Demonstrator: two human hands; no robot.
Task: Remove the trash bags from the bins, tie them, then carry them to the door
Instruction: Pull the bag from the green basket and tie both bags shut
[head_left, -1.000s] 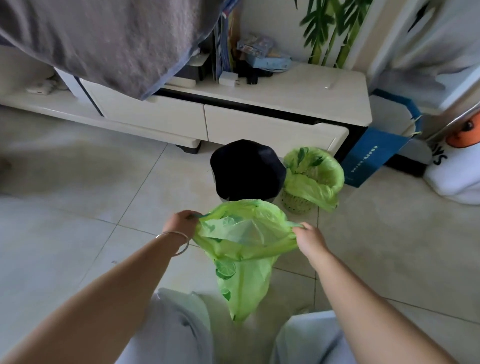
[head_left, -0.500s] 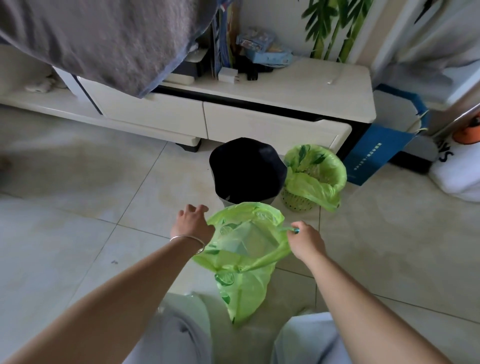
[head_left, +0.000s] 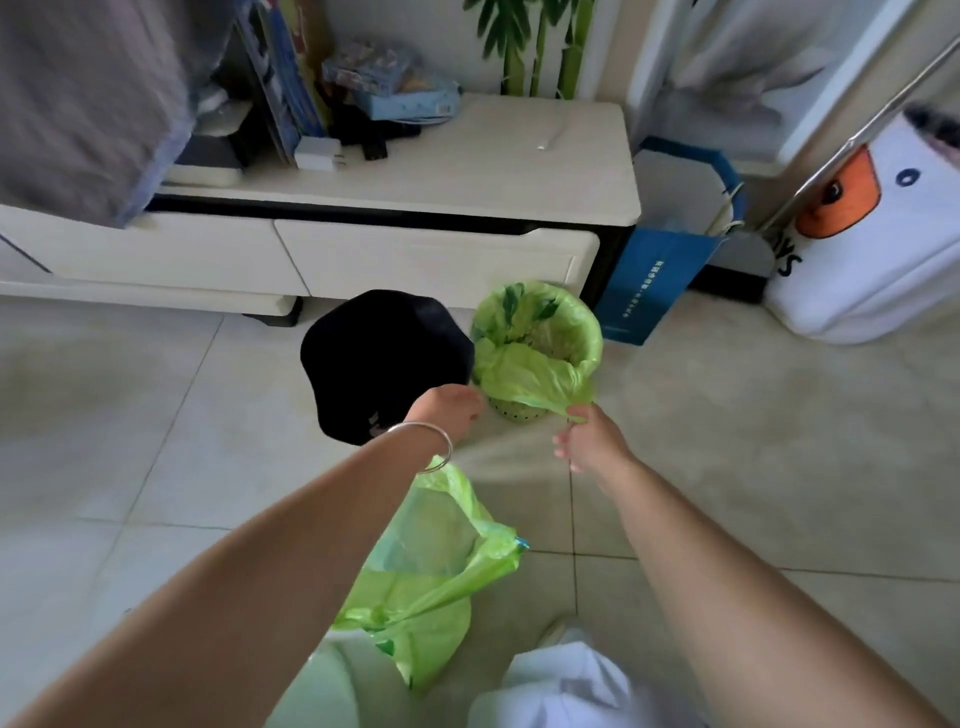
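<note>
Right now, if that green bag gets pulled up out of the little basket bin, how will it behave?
Probably floppy: the green bag already sags and creases over the basket bin where the right hand pinches it. Likely light, thin film. The small bin might lift or tip along with it.

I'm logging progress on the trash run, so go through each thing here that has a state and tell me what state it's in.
Loose green bag: out of its bin, mouth open, untied, released.
Small bin's green bag: in the bin, rim folded over, near edge being pulled.
Black bin: black bag in place.
Left hand: at the bag's edge, grip unclear.
Right hand: pinching the bag's edge.
Cabinet drawers: closed.
</note>
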